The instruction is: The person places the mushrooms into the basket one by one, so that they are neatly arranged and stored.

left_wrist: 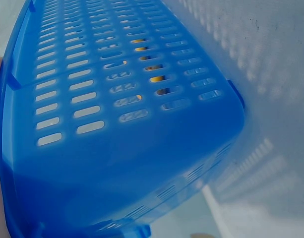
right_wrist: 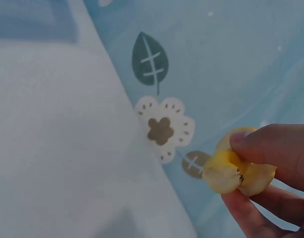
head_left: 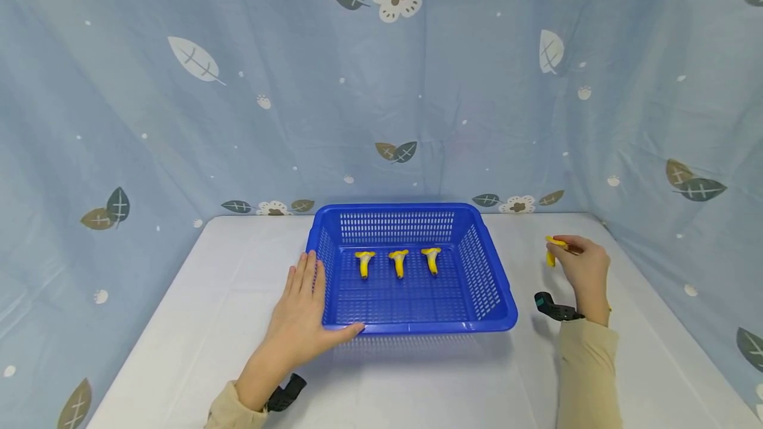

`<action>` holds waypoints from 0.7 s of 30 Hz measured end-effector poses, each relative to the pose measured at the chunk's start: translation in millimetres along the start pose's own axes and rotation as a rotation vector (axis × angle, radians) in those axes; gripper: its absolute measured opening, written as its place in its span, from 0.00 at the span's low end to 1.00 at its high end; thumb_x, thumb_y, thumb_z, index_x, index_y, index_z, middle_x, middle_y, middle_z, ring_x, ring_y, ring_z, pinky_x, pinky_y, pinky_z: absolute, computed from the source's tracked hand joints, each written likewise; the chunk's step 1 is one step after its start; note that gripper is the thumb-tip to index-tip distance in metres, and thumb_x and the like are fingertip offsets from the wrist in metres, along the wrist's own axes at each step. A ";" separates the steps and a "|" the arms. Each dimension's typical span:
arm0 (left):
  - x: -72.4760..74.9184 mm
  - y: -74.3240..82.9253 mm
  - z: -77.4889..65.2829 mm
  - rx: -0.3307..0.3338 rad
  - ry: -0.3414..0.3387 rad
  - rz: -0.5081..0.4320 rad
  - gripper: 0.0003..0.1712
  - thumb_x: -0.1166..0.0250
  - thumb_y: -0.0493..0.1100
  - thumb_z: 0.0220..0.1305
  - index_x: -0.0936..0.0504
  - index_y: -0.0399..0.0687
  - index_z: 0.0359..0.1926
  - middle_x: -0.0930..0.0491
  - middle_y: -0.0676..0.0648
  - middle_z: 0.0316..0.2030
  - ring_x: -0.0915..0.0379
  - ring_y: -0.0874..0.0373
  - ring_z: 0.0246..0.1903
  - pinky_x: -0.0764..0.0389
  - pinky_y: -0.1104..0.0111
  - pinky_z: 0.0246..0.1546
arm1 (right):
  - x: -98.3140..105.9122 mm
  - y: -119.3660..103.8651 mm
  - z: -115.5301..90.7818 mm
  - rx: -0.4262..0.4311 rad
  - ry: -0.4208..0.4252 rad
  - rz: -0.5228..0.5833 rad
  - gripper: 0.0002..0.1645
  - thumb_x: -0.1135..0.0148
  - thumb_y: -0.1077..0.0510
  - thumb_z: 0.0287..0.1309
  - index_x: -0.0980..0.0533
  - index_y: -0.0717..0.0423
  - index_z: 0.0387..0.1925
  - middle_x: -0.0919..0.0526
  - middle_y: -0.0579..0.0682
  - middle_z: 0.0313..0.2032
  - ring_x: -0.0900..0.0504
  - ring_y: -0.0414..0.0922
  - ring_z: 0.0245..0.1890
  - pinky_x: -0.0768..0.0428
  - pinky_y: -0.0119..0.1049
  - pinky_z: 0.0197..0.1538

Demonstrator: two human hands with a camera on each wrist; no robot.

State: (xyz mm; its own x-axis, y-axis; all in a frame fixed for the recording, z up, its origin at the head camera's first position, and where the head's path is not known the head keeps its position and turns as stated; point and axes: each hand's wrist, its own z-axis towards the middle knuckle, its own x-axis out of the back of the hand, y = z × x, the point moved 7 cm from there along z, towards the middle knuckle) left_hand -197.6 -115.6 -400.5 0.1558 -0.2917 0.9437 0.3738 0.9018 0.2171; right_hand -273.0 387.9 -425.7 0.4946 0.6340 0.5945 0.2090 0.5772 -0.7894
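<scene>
A blue plastic basket with slotted walls stands on the table. Three small yellow toy bananas with spread peels lie in a row on its floor: a left one, a middle one and a right one. My left hand rests straight-fingered on the basket's left rim, thumb along the front rim. To the right of the basket, my right hand pinches another toy banana between thumb and fingers, held above the table. In the left wrist view, the basket wall fills most of the picture.
The table has a white cover. Behind and beside it hangs a blue curtain with leaf and flower prints. A black wrist device sits at the right wrist, another black device at the left.
</scene>
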 end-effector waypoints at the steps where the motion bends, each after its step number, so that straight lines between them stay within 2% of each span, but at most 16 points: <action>1: -0.1 0.0 0.1 0.001 -0.005 -0.001 0.75 0.42 0.83 0.48 0.49 0.24 0.73 0.58 0.27 0.75 0.67 0.37 0.75 0.57 0.48 0.74 | 0.5 -1.5 -0.2 0.001 0.000 0.001 0.22 0.36 0.53 0.65 0.20 0.66 0.53 0.19 0.63 0.53 0.23 0.52 0.50 0.30 0.18 0.35; 6: -0.1 0.2 0.2 0.004 -0.017 -0.004 0.75 0.42 0.83 0.49 0.50 0.24 0.73 0.59 0.28 0.75 0.68 0.37 0.76 0.58 0.49 0.74 | 5.0 -11.6 -2.1 0.012 0.009 0.022 0.23 0.35 0.51 0.64 0.19 0.64 0.53 0.19 0.61 0.53 0.22 0.45 0.45 0.28 0.18 0.35; 13: 0.1 -0.4 0.4 0.013 -0.026 0.000 0.75 0.43 0.84 0.48 0.50 0.25 0.74 0.60 0.28 0.75 0.68 0.37 0.76 0.58 0.49 0.74 | 10.7 -28.2 -8.0 -0.018 -0.002 0.068 0.26 0.34 0.46 0.63 0.19 0.61 0.55 0.19 0.53 0.50 0.25 0.38 0.44 0.26 0.26 0.42; 16: 0.1 -0.4 0.5 0.013 -0.024 0.001 0.75 0.43 0.84 0.48 0.50 0.25 0.74 0.60 0.28 0.75 0.68 0.37 0.76 0.58 0.49 0.74 | 15.1 -39.2 -9.7 0.011 0.003 0.098 0.27 0.33 0.46 0.61 0.19 0.61 0.53 0.20 0.48 0.47 0.25 0.35 0.42 0.26 0.25 0.40; 21: -0.1 -0.8 0.6 0.009 -0.017 0.003 0.75 0.43 0.84 0.48 0.50 0.25 0.73 0.59 0.28 0.75 0.68 0.37 0.76 0.58 0.48 0.74 | 21.5 -62.7 -12.3 0.133 0.009 0.109 0.25 0.30 0.48 0.59 0.17 0.62 0.51 0.20 0.43 0.44 0.26 0.29 0.39 0.26 0.22 0.40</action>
State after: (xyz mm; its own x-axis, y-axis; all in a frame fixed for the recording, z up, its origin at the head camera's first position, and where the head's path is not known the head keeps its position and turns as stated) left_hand -198.5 -116.1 -400.7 0.1409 -0.2836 0.9485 0.3651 0.9054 0.2165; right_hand -265.0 359.0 -365.3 0.5157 0.6922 0.5049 0.0408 0.5687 -0.8215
